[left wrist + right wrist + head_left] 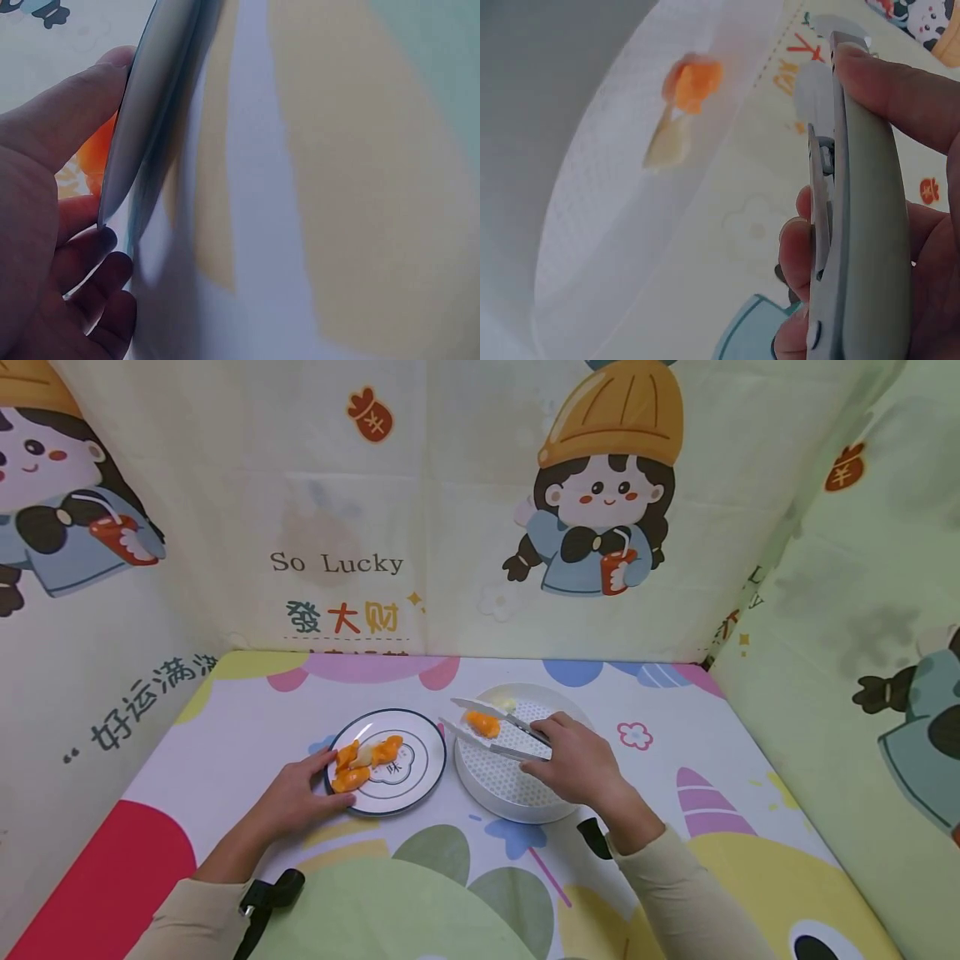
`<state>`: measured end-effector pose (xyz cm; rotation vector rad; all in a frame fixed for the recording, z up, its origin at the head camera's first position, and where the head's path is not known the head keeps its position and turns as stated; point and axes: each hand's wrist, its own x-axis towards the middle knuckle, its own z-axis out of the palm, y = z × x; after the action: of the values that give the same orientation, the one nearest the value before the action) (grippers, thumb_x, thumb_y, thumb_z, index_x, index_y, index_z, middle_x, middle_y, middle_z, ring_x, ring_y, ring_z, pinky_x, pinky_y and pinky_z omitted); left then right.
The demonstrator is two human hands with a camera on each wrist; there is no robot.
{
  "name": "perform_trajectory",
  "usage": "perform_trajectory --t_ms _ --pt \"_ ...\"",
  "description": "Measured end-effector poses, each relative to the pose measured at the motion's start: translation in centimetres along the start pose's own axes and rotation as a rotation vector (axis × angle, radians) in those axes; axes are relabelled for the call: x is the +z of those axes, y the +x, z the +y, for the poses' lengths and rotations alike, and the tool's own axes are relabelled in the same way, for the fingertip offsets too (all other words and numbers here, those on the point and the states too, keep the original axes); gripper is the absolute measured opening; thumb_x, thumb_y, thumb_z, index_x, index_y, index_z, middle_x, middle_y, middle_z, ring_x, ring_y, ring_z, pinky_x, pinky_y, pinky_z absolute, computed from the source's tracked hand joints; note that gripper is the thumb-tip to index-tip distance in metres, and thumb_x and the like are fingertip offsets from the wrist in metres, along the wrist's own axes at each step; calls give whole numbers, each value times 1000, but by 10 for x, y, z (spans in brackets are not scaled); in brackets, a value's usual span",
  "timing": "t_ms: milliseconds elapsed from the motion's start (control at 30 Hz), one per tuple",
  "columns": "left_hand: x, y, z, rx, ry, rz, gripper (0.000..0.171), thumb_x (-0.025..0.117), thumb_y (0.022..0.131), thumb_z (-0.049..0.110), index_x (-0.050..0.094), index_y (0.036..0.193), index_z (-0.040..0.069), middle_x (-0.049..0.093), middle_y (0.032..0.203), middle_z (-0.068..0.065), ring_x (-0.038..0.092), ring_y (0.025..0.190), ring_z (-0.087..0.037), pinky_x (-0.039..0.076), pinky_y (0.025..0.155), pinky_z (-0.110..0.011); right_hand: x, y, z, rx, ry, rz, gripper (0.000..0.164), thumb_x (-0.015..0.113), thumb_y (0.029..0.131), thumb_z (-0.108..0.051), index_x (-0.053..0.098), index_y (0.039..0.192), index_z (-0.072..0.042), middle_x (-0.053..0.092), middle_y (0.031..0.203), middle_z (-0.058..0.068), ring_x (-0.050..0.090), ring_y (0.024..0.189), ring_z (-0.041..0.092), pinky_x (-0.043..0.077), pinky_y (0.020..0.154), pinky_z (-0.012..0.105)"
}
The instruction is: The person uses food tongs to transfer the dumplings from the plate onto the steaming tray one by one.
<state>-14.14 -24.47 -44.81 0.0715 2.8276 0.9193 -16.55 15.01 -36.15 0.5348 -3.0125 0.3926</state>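
Note:
My left hand [303,793] grips the near left rim of a white plate [423,760] with a dark edge line. Several orange pieces [352,779] and a pale bit lie on the plate's left half. In the left wrist view the thumb and fingers [82,259] meet the edge of the tilted-looking plate [150,97]. My right hand [573,760] holds metal tongs [517,753], their arms spread apart over a round white basket [517,814] with a dotted bottom. Between the tongs' arms an orange piece [482,724] shows in the basket, near a pale yellow piece [669,142].
Plate and basket stand side by side on a table covered with a colourful cartoon cloth [337,877]. Printed cloth walls [450,527] close off the back and both sides. A black strap [262,902] sits on the left wrist.

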Motion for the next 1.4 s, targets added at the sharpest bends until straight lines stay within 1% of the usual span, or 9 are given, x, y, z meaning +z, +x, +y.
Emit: perform_trajectory --t_ms 200,433,700,867,1100,1300,1400 --pt "0 -1 0 -2 0 -1 102 79 80 54 36 151 -6 33 152 -33 29 137 -55 31 106 -69 7 5 -15 -57 10 -34 56 81 82 -39 67 128 -9 64 117 6 61 100 22 55 83 41" --pt "-1 -1 1 1 -6 -2 101 79 80 54 37 151 -5 33 152 -33 29 136 -55 31 106 -69 18 16 -33 -65 18 -111 58 82 81 -42 67 129 -12 64 115 4 60 97 20 56 82 39" --pt "-2 -1 0 8 -8 -10 101 78 80 54 36 151 -6 33 152 -33 30 136 -55 31 106 -69 26 27 -48 -56 6 -165 59 80 83 -42 65 133 -16 61 130 4 59 109 23 56 86 41" --pt "-2 -1 0 11 -12 -12 101 78 81 54 37 150 -6 33 151 -34 30 136 -55 31 106 -69 30 32 -55 -45 -9 -194 59 81 82 -42 65 133 -16 60 131 4 60 105 22 56 84 39" --pt "-2 -2 1 16 -9 -6 100 78 81 53 37 150 -6 33 151 -34 30 136 -55 31 106 -69 33 36 -59 -52 -20 -227 58 82 81 -42 66 130 -16 62 123 3 58 100 19 56 80 36" --pt "-4 -3 2 27 -9 -3 99 78 81 52 37 150 -7 33 151 -35 29 137 -56 31 106 -69 34 38 -61 -56 -29 -250 59 81 82 -42 65 131 -15 62 123 4 57 101 19 55 85 38" --pt "-4 -3 3 28 -9 -3 99 78 82 52 37 150 -7 33 152 -34 29 137 -56 31 106 -69 35 37 -61 -56 -32 -253 58 81 82 -42 65 131 -15 63 122 3 57 101 19 55 85 38"
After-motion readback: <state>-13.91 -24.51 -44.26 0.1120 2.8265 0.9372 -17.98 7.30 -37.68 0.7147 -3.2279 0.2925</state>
